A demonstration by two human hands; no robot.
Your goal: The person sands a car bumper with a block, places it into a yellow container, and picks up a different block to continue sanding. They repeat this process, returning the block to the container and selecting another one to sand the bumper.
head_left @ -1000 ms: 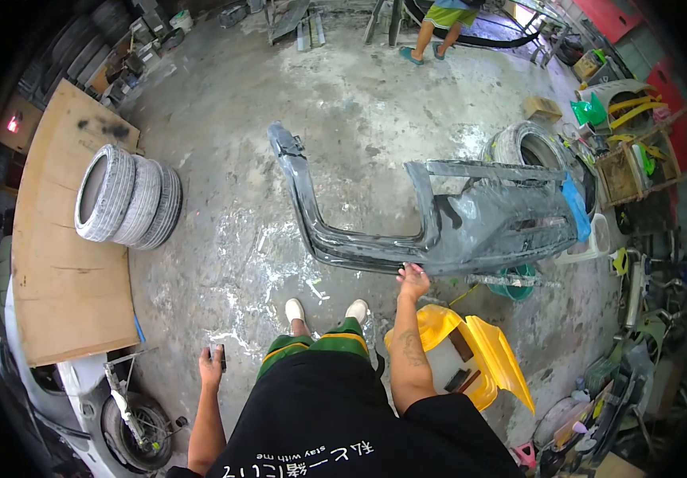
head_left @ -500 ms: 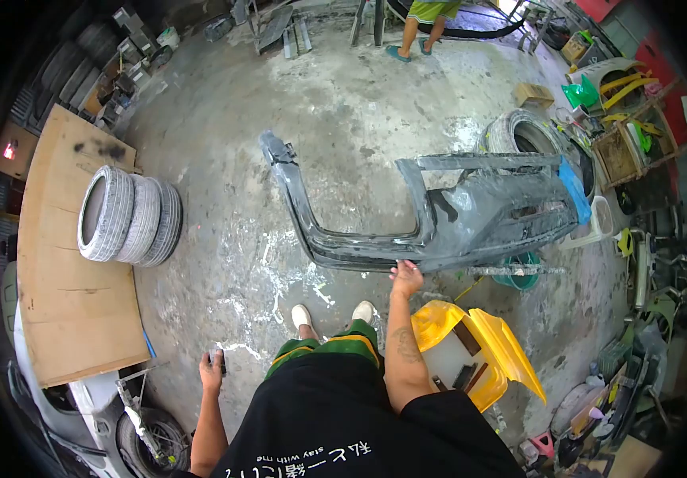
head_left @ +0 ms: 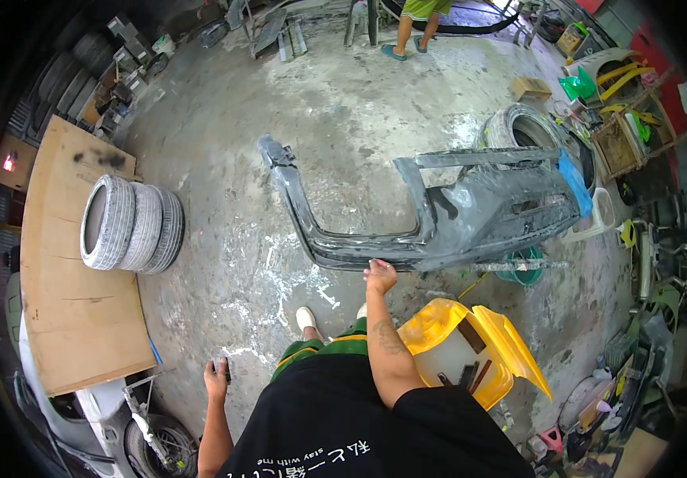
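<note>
A long grey vehicle body panel point(head_left: 471, 219) with an angled window-like frame lies raised off the floor across the middle of the view. Its surface is patchy with pale smears, and a blue covering point(head_left: 573, 187) wraps its right end. My right hand point(head_left: 380, 276) is at the panel's near lower edge, fingertips together against it; what they pinch, if anything, I cannot tell. Low on the left, my left hand point(head_left: 217, 378) hangs away from the panel, its fingers closed on a small dark object point(head_left: 227, 371).
A yellow bin point(head_left: 431, 319) with tools inside stands right of my legs, near a green bucket point(head_left: 525, 267). Tyres point(head_left: 146, 227) lie left by a wooden board point(head_left: 80, 303); another tyre point(head_left: 522, 127) is behind the panel. A person's legs point(head_left: 417, 36) are at the back.
My right hand has slid left along the panel's lower edge. My left hand stays low, still holding the dark object. The view has shifted slightly, and the panel keeps its place.
</note>
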